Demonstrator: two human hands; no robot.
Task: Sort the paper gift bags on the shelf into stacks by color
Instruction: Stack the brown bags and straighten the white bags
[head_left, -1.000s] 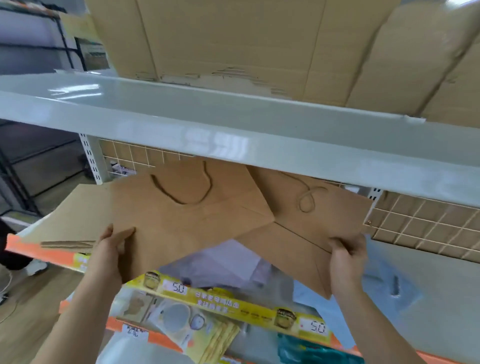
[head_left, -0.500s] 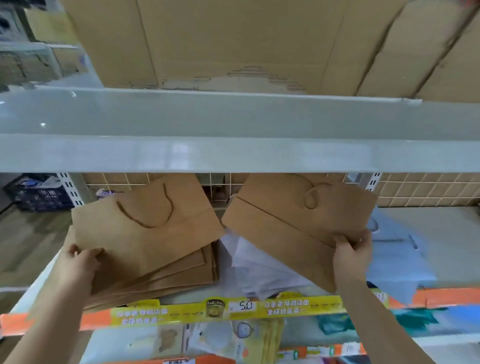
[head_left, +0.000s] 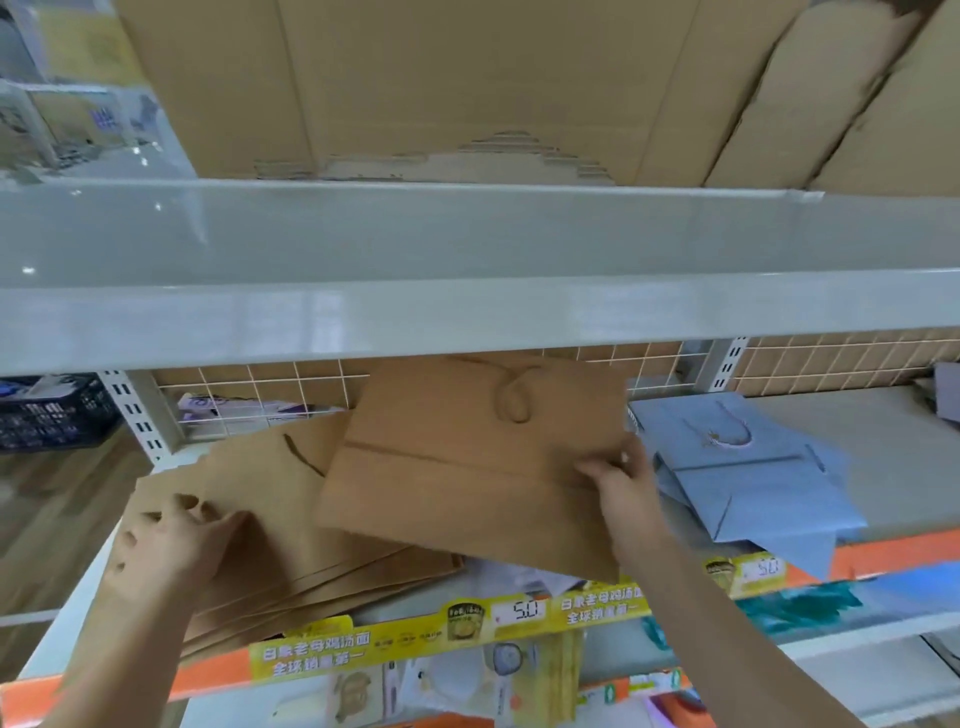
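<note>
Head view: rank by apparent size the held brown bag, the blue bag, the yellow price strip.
1. Held brown bag, largest, though nearer the camera.
2. Blue bag, partly hidden behind the right hand.
3. Yellow price strip, long but thin, least area.

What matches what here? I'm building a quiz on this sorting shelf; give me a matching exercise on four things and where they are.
Things:
1. brown bag stack
2. brown paper bag
3. blue paper bags
4. flattened cardboard boxes

Places:
A. upper shelf
B. pinched by the right hand
C. shelf's right part
D. under the left hand

Pairs: 1-D, 2-B, 3-C, 4-A
</note>
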